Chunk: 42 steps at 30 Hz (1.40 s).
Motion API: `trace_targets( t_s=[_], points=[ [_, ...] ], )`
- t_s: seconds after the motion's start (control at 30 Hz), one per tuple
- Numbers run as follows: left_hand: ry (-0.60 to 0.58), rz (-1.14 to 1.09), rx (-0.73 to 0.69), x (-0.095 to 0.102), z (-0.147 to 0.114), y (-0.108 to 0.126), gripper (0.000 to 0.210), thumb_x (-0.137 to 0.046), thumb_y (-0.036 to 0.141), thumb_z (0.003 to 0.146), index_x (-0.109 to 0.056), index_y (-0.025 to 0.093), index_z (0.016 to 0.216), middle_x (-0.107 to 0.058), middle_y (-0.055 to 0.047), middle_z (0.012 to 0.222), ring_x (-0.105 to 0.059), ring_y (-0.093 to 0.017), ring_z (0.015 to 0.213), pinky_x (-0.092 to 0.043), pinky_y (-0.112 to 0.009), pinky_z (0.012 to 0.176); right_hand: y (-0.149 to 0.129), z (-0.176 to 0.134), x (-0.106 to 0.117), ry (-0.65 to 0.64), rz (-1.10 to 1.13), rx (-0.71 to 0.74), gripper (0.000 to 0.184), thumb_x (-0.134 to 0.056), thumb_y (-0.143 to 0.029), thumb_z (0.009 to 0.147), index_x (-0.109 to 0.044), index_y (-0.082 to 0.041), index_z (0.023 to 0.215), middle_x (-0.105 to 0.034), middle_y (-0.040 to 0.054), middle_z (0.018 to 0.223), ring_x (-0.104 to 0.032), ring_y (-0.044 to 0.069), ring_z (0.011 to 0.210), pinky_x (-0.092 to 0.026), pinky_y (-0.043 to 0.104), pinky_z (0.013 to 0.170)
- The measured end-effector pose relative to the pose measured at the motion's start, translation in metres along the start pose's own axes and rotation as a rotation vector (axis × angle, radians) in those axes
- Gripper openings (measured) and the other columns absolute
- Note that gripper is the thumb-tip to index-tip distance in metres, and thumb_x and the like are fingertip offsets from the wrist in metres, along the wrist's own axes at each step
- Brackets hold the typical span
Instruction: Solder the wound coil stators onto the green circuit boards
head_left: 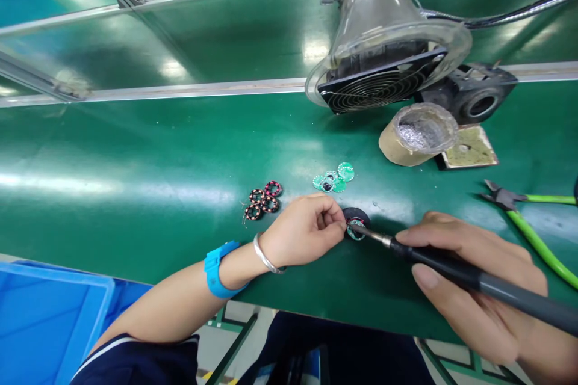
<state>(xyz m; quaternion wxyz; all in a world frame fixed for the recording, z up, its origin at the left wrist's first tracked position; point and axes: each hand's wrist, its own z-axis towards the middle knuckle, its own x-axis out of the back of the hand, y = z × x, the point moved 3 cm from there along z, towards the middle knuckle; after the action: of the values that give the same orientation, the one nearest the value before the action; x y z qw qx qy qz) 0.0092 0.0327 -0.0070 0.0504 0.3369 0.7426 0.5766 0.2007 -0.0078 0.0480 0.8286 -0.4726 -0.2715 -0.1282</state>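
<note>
Round board (355, 235) against dark disc (357, 214), just right of your left hand (307, 231), the nearer: fingers pinched, hold unclear. Your right hand (483, 325) grips soldering iron (465, 269), slanting leftward to board.

The widest way in is over the left half of the green table (112, 144), a broad bare stretch running up to a cluster of coils (263, 200). From the near side, the left forearm (171, 304) lies across that approach, with a blue crate (54, 313) beside the table's edge. Between the coils and the green discs (347, 171) runs a narrow gap, with the left hand (307, 231) just at its near end. Farther back, the fan hood (370, 6) hangs low, and the cup (396, 147) and black stand (474, 96) crowd the far right. Nearer, the pliers (506, 200), right hand (487, 249) and soldering iron (456, 267) block the right side
</note>
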Motion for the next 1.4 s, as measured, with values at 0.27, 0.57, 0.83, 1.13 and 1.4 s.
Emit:
trace_targets(
  t_s=[0.27, 0.57, 0.83, 1.13, 1.4],
  points=[
    [0.013, 0.015, -0.009, 0.001, -0.001, 0.001, 0.005, -0.056, 0.012, 0.073, -0.060, 0.015, 0.072, -0.054, 0.002, 0.065, -0.047, -0.006, 0.054, -0.038, -0.017, 0.050, 0.000, -0.001, 0.001, -0.021, -0.012, -0.025, 0.023, -0.053, -0.011, 0.078, -0.060, -0.021, 0.098, -0.065, 0.0029, 0.073, -0.062, 0.016, 0.062, -0.050, 0.030, 0.051],
    [0.012, 0.019, -0.014, 0.001, 0.000, 0.001, 0.005, -0.057, 0.011, 0.072, -0.060, 0.015, 0.072, -0.055, 0.003, 0.065, -0.047, -0.006, 0.055, -0.039, -0.017, 0.051, -0.001, -0.002, 0.002, -0.047, -0.049, -0.026, 0.022, -0.053, -0.012, 0.080, -0.060, -0.022, 0.099, -0.067, 0.0040, 0.075, -0.065, 0.019, 0.066, -0.051, 0.033, 0.053],
    [0.016, 0.034, -0.031, 0.002, -0.001, 0.002, 0.005, -0.057, 0.012, 0.072, -0.060, 0.014, 0.072, -0.055, 0.002, 0.066, -0.049, -0.006, 0.056, -0.040, -0.018, 0.052, -0.002, -0.001, 0.002, -0.016, -0.016, -0.035, 0.020, -0.053, -0.013, 0.082, -0.060, -0.020, 0.099, -0.064, 0.0047, 0.073, -0.063, 0.019, 0.064, -0.048, 0.033, 0.050],
    [0.011, 0.017, 0.001, 0.000, -0.001, 0.000, 0.004, -0.056, 0.013, 0.073, -0.059, 0.015, 0.072, -0.056, 0.002, 0.067, -0.048, -0.006, 0.055, -0.040, -0.018, 0.051, 0.005, -0.006, 0.001, 0.099, 0.019, -0.065, 0.029, -0.055, -0.015, 0.082, -0.062, -0.024, 0.109, -0.058, 0.0018, 0.067, -0.058, 0.018, 0.058, -0.047, 0.034, 0.050],
    [0.016, 0.024, -0.034, 0.001, -0.001, 0.000, 0.001, -0.057, 0.015, 0.073, -0.058, 0.015, 0.074, -0.054, 0.002, 0.068, -0.048, -0.006, 0.054, -0.040, -0.018, 0.050, 0.018, -0.007, -0.028, 0.071, -0.195, 0.034, 0.028, -0.068, -0.016, 0.080, -0.062, -0.020, 0.108, -0.067, 0.0017, 0.080, -0.061, 0.013, 0.064, -0.051, 0.027, 0.061]
  ],
)
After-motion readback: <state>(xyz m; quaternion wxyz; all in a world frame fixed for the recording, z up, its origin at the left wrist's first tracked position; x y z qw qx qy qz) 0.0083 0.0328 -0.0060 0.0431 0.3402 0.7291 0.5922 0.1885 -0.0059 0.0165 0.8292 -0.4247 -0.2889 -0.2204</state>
